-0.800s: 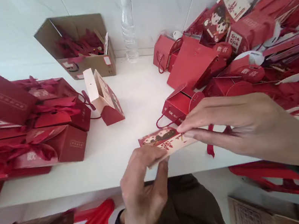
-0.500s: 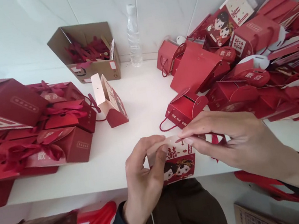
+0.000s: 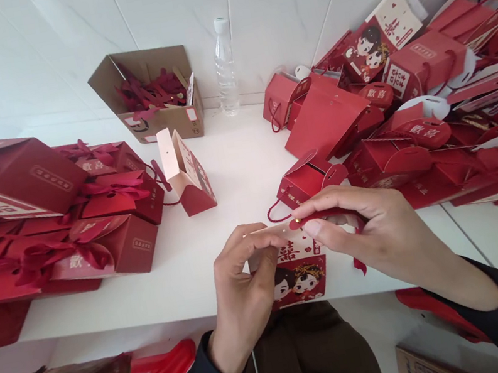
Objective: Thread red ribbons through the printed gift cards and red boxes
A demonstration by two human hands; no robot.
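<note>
My left hand (image 3: 242, 289) pinches the left top edge of a small gift box (image 3: 299, 270) with a cartoon couple printed on its red and cream face. It is held upright at the near edge of the white table (image 3: 236, 169). My right hand (image 3: 371, 230) pinches a red ribbon (image 3: 360, 264) with a small gold tip at the box's top right. The ribbon's loose end hangs below my right hand.
Finished red boxes tied with ribbon bows (image 3: 68, 223) are stacked at the left. A heap of folded red boxes (image 3: 411, 102) fills the right. An open cardboard box of ribbons (image 3: 152, 94), a plastic bottle (image 3: 225, 66) and one upright gift box (image 3: 186, 171) stand at the back.
The gift box went from lying flat between my hands to standing upright with its printed face towards me. My right hand now pinches the ribbon tip at its top edge.
</note>
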